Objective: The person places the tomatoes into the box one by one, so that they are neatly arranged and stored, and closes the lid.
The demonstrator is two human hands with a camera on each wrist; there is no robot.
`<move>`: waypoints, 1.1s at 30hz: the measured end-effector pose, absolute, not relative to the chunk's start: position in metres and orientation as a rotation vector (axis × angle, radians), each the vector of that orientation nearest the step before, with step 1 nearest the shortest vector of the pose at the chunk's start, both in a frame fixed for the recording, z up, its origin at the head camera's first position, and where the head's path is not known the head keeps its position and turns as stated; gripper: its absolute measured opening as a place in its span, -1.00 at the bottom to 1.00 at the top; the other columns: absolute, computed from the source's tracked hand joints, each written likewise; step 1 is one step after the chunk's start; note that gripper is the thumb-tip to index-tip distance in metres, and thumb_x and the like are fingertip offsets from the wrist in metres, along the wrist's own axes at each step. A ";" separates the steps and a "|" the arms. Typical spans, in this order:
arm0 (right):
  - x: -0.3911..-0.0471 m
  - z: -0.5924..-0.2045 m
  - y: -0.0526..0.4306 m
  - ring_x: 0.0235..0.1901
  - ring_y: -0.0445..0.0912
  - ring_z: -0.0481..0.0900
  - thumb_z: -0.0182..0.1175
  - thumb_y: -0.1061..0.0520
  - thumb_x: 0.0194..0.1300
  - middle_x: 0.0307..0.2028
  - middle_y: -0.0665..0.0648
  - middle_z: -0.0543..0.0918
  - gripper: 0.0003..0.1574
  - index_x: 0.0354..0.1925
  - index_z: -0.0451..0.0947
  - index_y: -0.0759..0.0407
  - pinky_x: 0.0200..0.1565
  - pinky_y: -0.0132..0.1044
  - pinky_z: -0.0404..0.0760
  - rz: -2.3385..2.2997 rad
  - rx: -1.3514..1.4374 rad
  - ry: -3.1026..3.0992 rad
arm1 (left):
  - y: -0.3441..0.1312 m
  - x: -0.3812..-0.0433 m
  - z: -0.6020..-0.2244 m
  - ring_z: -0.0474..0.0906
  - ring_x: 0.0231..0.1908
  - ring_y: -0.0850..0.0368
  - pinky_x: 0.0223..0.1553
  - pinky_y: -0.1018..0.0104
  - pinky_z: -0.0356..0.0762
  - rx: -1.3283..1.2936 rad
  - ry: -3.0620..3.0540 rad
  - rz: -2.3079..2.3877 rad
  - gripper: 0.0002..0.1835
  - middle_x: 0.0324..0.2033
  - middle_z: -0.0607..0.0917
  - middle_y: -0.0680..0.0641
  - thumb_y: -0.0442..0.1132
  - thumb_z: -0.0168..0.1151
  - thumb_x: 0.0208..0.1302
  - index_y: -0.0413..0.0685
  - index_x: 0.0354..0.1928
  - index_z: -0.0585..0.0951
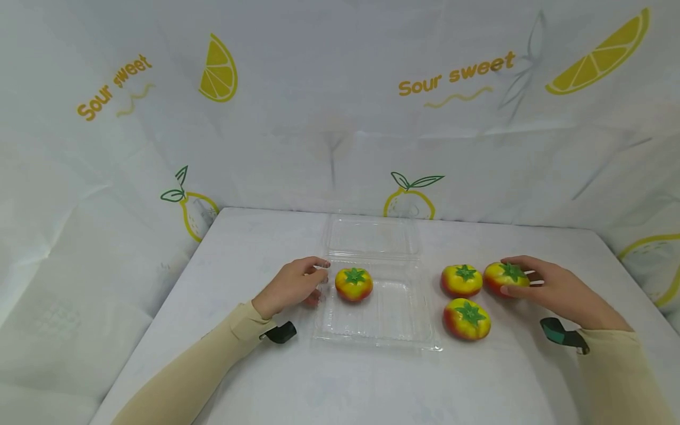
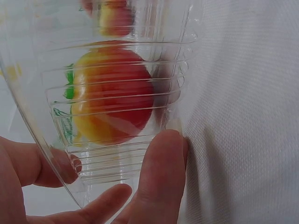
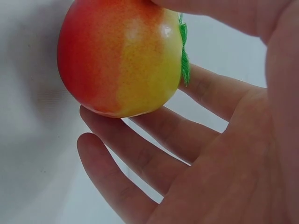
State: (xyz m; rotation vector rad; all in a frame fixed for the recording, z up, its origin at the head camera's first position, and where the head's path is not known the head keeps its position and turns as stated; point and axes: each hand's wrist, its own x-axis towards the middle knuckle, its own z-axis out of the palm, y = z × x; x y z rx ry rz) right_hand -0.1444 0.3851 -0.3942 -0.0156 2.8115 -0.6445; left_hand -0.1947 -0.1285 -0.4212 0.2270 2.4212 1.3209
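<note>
On the right of the table, my right hand (image 1: pixel 558 289) holds a red-and-yellow toy tomato (image 1: pixel 504 278) with a green leafy top. Its thumb and fingers lie around the sides of this tomato (image 3: pixel 121 60) in the right wrist view. My left hand (image 1: pixel 294 286) is at the left wall of a clear plastic clamshell box (image 1: pixel 393 313), fingers loosely bent. In the left wrist view, the thumb (image 2: pixel 161 175) is close against the box's ribbed wall; whether it presses is hard to tell. Inside the box, at its left, sits another toy tomato (image 1: pixel 353 284).
Two more toy tomatoes stand between the box and my right hand, one farther back (image 1: pixel 461 280) and one nearer (image 1: pixel 466 319). The box's lid (image 1: pixel 372 236) lies folded back toward the cloth backdrop (image 1: pixel 297 106), which is printed with lemons.
</note>
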 end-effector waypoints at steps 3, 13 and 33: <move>-0.144 -0.393 0.387 0.19 0.47 0.57 0.31 -0.37 0.46 0.34 0.59 0.49 0.03 0.54 0.32 0.25 -0.01 0.29 0.72 -0.639 0.001 2.813 | -0.128 -0.195 -0.421 0.76 -0.43 0.10 -0.27 0.23 0.81 0.227 2.422 1.322 -0.57 -0.06 0.80 -0.10 -0.02 0.12 0.60 0.04 0.36 0.64; -0.144 -0.390 0.392 0.19 0.50 0.53 0.29 -0.43 0.45 0.34 0.61 0.44 0.08 0.55 0.29 0.26 -0.02 0.29 0.72 -0.626 0.031 2.816 | -0.128 -0.195 -0.421 0.77 -0.42 0.07 -0.27 0.23 0.82 0.235 2.411 1.321 -0.56 -0.03 0.80 -0.11 -0.02 0.10 0.60 0.03 0.37 0.63; -0.136 -0.370 0.388 0.16 0.51 0.56 0.25 -0.42 0.49 0.31 0.63 0.47 0.05 0.53 0.29 0.29 -0.04 0.32 0.71 -0.582 0.016 2.868 | -0.127 -0.195 -0.419 0.76 -0.43 0.09 -0.28 0.23 0.82 0.227 2.418 1.323 -0.58 -0.03 0.80 -0.12 -0.03 0.12 0.61 0.03 0.36 0.64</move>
